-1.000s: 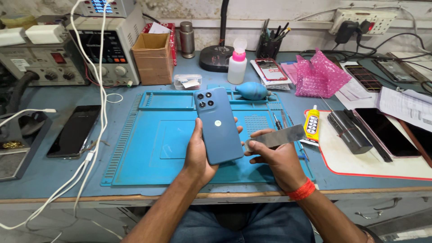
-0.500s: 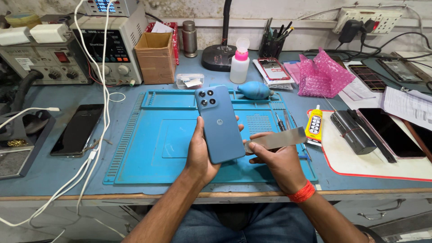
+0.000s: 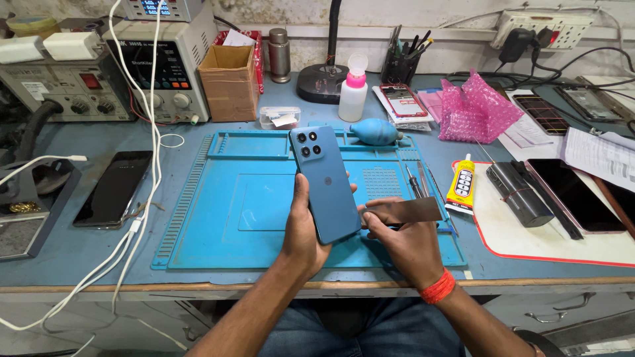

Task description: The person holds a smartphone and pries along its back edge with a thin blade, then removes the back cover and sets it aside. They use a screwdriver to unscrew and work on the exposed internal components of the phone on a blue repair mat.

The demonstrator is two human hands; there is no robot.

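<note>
From my head camera, my left hand [image 3: 305, 233] is closed around the blue phone [image 3: 325, 185], holding it upright over the blue mat [image 3: 218, 218], its back toward me. My right hand [image 3: 403, 239] pinches a thin metal blade [image 3: 405, 211], with its edge at the phone's side seam.

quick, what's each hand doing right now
Left hand: closed around the blue phone.
Right hand: pinching a thin metal blade beside the phone.
</note>
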